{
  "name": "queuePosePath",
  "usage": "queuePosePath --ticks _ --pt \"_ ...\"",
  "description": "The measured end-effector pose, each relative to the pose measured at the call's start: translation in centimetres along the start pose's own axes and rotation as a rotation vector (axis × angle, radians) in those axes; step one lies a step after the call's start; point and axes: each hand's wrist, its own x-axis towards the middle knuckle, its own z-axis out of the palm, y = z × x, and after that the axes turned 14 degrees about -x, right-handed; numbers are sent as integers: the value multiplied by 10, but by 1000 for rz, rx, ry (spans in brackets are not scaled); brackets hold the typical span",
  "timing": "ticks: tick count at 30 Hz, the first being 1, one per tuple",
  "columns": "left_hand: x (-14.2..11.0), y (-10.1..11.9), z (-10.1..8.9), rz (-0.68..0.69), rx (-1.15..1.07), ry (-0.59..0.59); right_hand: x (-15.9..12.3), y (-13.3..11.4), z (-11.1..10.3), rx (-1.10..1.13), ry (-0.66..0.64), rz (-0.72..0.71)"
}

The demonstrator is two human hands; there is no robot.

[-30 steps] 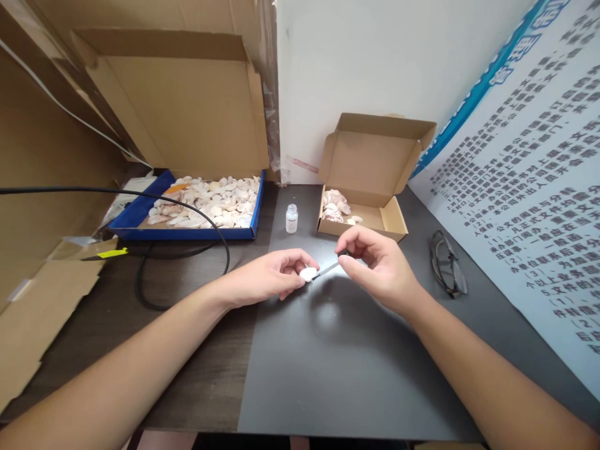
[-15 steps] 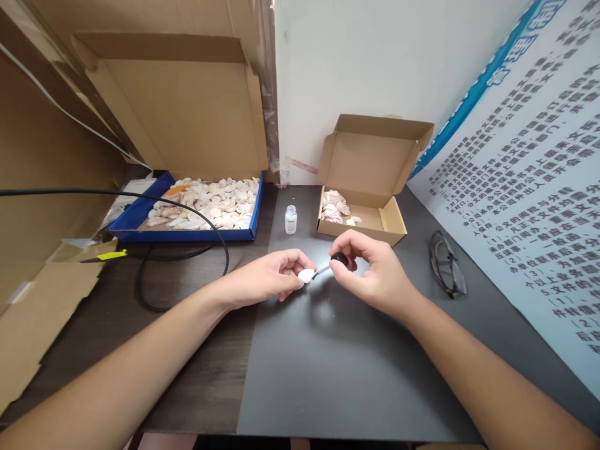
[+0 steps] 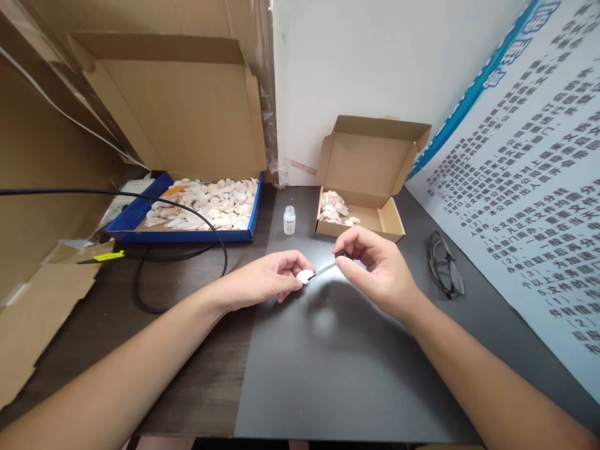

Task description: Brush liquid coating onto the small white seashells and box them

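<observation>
A small white seashell is pinched between the thumb and fingers of my left hand. My right hand grips the black cap of a brush, whose thin stem points down and left. The brush's dark tip touches the shell's right edge. Behind my hands stands a small clear glass bottle with a printed label, its cap off.
At the back left, a blue-sided box holds many shells. A smaller cardboard box with a few shells stands back right. Folded eyeglasses lie at right. A black cable loops across the left side.
My right hand has shifted slightly, so more of the brush stem shows and its tip now lies on the shell. My left hand holds the shell nearly still.
</observation>
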Motion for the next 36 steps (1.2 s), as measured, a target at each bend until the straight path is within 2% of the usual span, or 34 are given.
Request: queuePosePath --ticks 36 --pt "1 -2 -3 7 25 -23 0 1 2 -21 -18 -3"
